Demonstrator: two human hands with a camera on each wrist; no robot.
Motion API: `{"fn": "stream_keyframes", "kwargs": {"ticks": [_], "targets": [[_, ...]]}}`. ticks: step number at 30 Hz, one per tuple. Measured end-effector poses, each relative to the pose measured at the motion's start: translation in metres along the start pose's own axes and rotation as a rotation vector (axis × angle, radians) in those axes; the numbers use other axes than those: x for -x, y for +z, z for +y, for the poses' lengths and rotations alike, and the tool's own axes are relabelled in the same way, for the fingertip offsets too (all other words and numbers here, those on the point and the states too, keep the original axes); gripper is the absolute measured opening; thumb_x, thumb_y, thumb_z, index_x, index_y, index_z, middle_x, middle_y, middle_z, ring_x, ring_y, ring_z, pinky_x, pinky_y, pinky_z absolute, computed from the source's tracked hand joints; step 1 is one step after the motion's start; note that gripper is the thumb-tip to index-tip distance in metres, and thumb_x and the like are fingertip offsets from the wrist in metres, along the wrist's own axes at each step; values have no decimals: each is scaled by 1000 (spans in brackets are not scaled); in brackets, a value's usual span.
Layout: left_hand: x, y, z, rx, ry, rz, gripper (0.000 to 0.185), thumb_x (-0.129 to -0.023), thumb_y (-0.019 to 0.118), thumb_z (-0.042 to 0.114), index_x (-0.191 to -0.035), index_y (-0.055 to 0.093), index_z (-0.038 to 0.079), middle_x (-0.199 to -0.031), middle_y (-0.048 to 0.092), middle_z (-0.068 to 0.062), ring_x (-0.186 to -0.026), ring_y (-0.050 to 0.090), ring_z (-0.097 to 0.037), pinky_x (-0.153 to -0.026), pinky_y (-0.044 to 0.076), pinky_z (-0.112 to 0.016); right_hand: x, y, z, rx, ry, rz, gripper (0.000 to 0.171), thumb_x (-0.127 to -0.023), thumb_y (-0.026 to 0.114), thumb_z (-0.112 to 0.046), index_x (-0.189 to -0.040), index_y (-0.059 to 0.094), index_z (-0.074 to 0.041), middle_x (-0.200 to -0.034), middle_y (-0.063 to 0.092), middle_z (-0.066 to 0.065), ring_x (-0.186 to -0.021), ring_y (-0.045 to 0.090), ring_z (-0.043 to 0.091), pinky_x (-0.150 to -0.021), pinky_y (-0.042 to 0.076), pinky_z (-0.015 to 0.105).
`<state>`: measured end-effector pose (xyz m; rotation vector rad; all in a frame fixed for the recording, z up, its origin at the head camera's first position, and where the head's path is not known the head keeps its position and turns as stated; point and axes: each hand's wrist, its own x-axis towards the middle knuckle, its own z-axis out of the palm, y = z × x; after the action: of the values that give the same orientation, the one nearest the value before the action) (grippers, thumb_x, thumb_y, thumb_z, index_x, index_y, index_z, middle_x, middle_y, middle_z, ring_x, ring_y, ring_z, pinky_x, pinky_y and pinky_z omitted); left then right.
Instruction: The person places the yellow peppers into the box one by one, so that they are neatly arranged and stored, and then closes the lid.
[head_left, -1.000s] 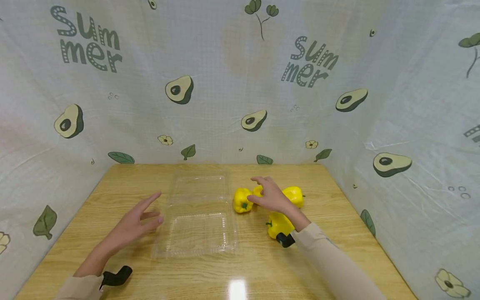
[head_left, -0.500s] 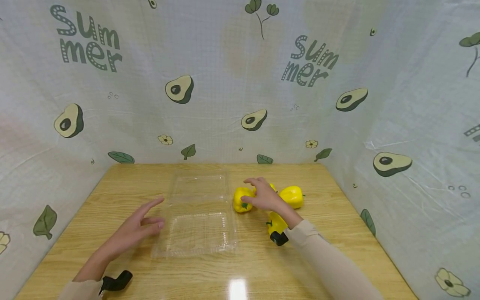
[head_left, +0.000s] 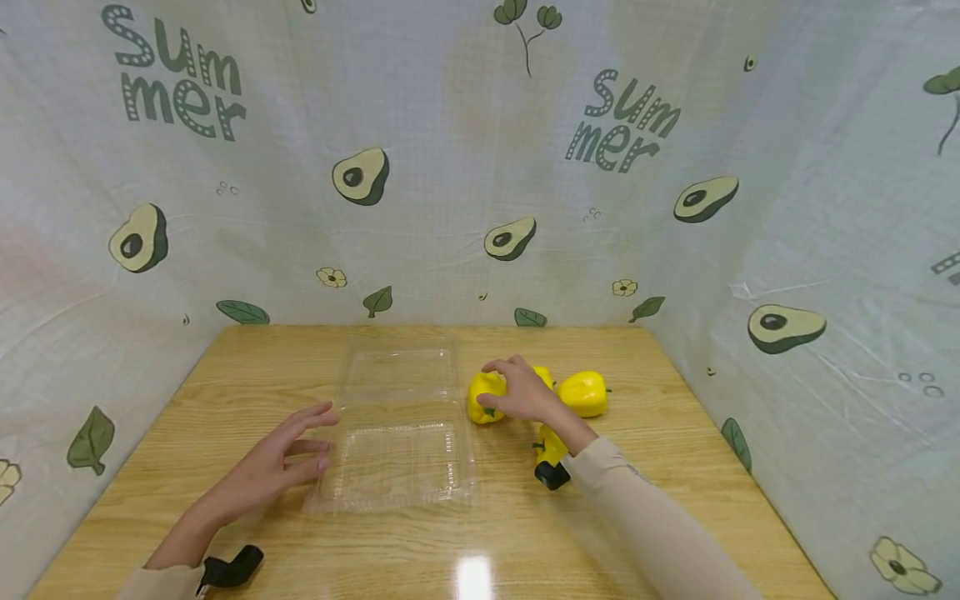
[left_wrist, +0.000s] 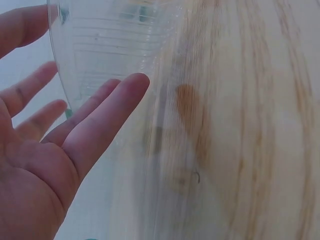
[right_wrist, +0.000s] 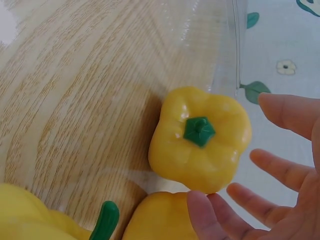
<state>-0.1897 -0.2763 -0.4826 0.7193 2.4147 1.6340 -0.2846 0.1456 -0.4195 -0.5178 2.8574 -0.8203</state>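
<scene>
A yellow bell pepper [head_left: 482, 404] with a green stem stands on the wooden table, to the right of a clear plastic clamshell container [head_left: 390, 502] that lies opened out flat. Over this pepper is my right hand [head_left: 525, 393], its thumb and fingers spread; the right wrist view has the pepper [right_wrist: 200, 157] between them, and whether a fingertip touches it I cannot tell. My left hand [head_left: 262, 467] holds nothing. Its loosely bent fingers reach the container's left edge, and in the left wrist view they are close to the clear wall [left_wrist: 100, 50]; contact is unclear.
Three more yellow peppers lie at the right: one [head_left: 583, 394] farther right, one [head_left: 543, 375] partly behind my right hand, one [head_left: 550, 444] partly under my right wrist. Printed cloth [head_left: 435, 275] walls the table's back and sides. Dark wrist cameras [head_left: 234, 567] sit on both wrists.
My right hand has moved left, from between the peppers to the leftmost one, uncovering more of the others. My left hand has shifted slightly right, toward the container's edge.
</scene>
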Motion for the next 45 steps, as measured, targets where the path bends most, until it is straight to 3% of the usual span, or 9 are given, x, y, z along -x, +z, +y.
{"fn": "stream_keyframes", "kwargs": {"ticks": [7, 16, 24, 31, 45], "targets": [[5, -3, -4, -34, 22, -25, 48, -105, 68, 7, -150, 52, 2, -172, 20, -26, -131, 56, -55, -93, 60, -29, 2, 1, -4, 1, 1, -15, 53, -99, 77, -35, -144, 64, -11, -134, 58, 15, -120, 60, 31, -101, 54, 48], [8, -4, -6, -49, 25, -39, 44, -104, 69, 8, -146, 57, 3, -171, 22, -29, -133, 58, -45, -94, 60, -29, -2, 5, -4, 37, -20, 7, 53, -98, 77, -40, -140, 67, -9, -127, 60, 14, -106, 58, 26, -90, 54, 44], [9, -5, -4, -28, 12, -34, 37, -105, 67, 7, -141, 59, 2, -171, 21, -28, -135, 60, -31, -94, 60, -28, -3, 9, -6, 27, -3, 49, 50, -96, 80, -38, -135, 69, -9, -128, 60, 14, -111, 59, 29, -96, 54, 45], [10, -5, -3, -20, 2, -35, 35, -105, 67, 7, -139, 60, 2, -173, 21, -23, -135, 60, -34, -95, 59, -28, -5, 10, -6, 40, 6, 57, 48, -95, 83, -34, -133, 69, -9, -124, 60, 14, -108, 56, 29, -95, 53, 45], [11, -7, -3, -6, -5, -21, 34, -103, 69, 7, -136, 61, 1, -172, 22, -24, -132, 62, -16, -94, 60, -28, -2, 6, 1, -3, 1, -34, 45, -93, 85, -25, -134, 68, -16, -136, 56, 13, -122, 56, 30, -107, 50, 52]]}}
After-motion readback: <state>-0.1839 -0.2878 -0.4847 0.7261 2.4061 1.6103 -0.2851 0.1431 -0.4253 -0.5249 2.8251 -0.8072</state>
